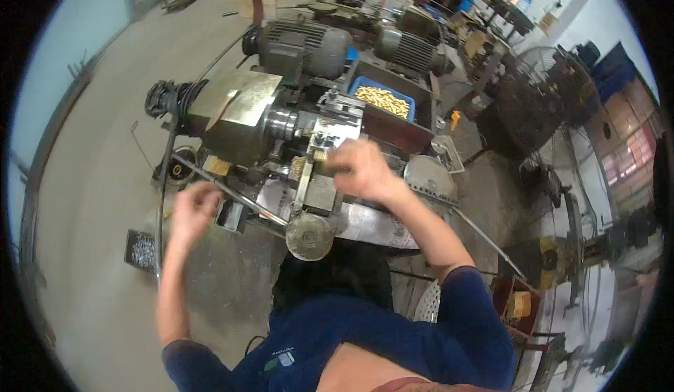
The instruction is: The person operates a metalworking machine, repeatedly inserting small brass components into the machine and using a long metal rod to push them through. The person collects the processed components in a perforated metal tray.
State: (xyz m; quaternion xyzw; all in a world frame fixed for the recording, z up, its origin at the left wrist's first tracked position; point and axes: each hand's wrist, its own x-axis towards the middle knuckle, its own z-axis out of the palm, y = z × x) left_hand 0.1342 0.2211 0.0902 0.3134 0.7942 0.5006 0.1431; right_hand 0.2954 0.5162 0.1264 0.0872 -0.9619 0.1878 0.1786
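Our right hand is curled at the front of the lathe, fingers bunched near the tool block; it is too blurred to tell whether they pinch a part or only press against the metal. Our left hand is loosely closed around the long steel lever that slants down from the machine.

We judge that we are mid-cycle: one hand feeding or seating a small piece at the spindle, the other ready on the lever. The next move probably calls for a steady pull on that lever while the right-hand fingers stay clear of the turning parts.

The lathe is the biggest thing here, a heavy grey-green casting, oily and worn, with a dull sheet-metal cover. Behind it sits a ribbed grey motor. A blue tray holds a heap of small brass-coloured pieces, bright and smooth. A round metal handwheel hangs at the front edge. On the concrete floor lies a small dark box of shavings.
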